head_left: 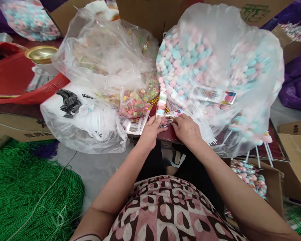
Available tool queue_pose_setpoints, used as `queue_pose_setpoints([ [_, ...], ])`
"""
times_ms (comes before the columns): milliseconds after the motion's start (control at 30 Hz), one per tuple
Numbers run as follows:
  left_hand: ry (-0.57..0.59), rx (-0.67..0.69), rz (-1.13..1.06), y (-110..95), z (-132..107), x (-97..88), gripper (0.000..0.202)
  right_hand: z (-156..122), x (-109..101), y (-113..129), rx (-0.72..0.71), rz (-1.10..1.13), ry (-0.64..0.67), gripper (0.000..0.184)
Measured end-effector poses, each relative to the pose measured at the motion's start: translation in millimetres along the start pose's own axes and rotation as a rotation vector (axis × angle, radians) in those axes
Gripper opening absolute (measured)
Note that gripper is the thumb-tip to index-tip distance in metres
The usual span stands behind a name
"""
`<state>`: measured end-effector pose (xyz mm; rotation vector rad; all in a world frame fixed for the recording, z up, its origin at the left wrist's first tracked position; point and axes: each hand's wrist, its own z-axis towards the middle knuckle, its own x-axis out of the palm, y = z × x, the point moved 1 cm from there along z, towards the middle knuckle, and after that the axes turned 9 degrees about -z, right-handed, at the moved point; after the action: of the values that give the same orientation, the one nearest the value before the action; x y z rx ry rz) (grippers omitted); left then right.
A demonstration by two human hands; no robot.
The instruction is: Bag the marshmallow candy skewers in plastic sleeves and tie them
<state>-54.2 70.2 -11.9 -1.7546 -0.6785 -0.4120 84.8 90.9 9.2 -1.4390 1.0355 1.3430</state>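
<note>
My left hand is closed on the bottom of a small clear packet of pink, white and blue candies, which stands upright. My right hand pinches a small printed label card right beside the packet's base. Both hands meet at the near edge of a dark red surface. Just behind them rests a big clear bag of pink and blue candies. To its left lies a clear bag of multicoloured ring candies.
A red basin with a gold bowl sits far left. A white plastic bag lies front left, green netting below it. Cardboard boxes with filled packets stand right; purple bags far right.
</note>
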Motion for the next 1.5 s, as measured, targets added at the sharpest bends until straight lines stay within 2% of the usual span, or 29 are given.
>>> queue_pose_setpoints([
  [233,-0.002,-0.038,-0.006,-1,1,-0.5,0.032,9,8,-7,-0.015,0.048,-0.022,0.026],
  [400,-0.016,-0.049,0.004,-3,0,1.2,0.031,10,12,-25,0.044,0.362,-0.063,0.019],
  [500,-0.004,-0.048,0.008,-3,-1,1.2,0.032,9,9,-30,0.056,0.438,-0.102,0.018],
  [633,0.011,-0.053,0.002,-3,0,0.5,0.034,17,3,-22,-0.061,0.393,-0.283,0.026],
  [700,0.017,-0.061,-0.014,-3,1,-1.0,0.034,25,1,-14,-0.144,0.343,-0.312,0.034],
  [867,0.017,-0.074,-0.072,-8,1,-11.0,0.033,36,4,-1,-0.115,0.163,-0.130,0.035],
  [1000,0.014,-0.069,-0.094,-13,2,-17.1,0.032,39,0,7,-0.053,0.117,-0.066,0.033],
  [1167,0.021,-0.063,-0.087,-12,3,-16.2,0.033,59,-7,21,0.058,0.034,0.042,0.030],
  [1367,0.023,-0.055,-0.082,-11,3,-15.4,0.035,76,-3,27,0.105,0.004,0.032,0.029],
  [1500,0.019,-0.060,-0.081,-13,1,-14.7,0.034,77,2,13,0.139,0.170,0.016,0.019],
])
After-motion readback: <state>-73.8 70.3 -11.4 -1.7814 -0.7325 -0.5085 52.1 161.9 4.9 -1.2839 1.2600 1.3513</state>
